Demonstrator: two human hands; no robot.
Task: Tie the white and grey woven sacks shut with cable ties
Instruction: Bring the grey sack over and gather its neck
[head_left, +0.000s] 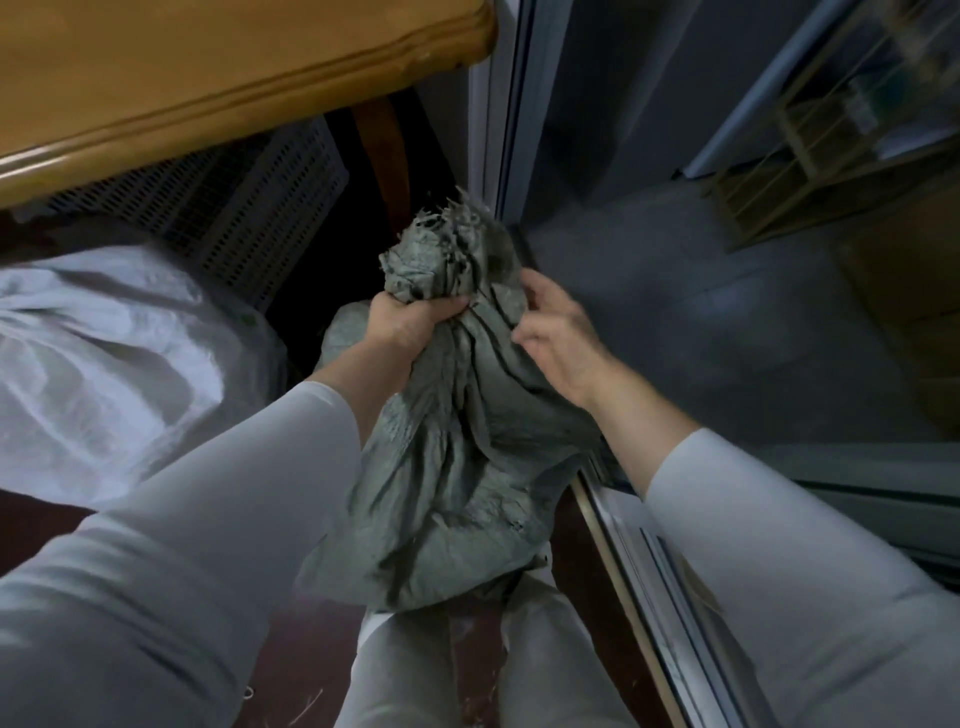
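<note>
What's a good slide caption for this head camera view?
Left hand grips the grey sack by its bunched neck, right hand open alongside; white sack lies left.

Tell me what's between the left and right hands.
Head view: only the bunched neck of the grey sack. The left hand grips it just under the frayed mouth; the right hand lies against the folds on the other side.

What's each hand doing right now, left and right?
Left hand: grips the gathered neck of the grey sack.
Right hand: open, fingers loosely curled beside the neck, holding nothing visible.
</note>
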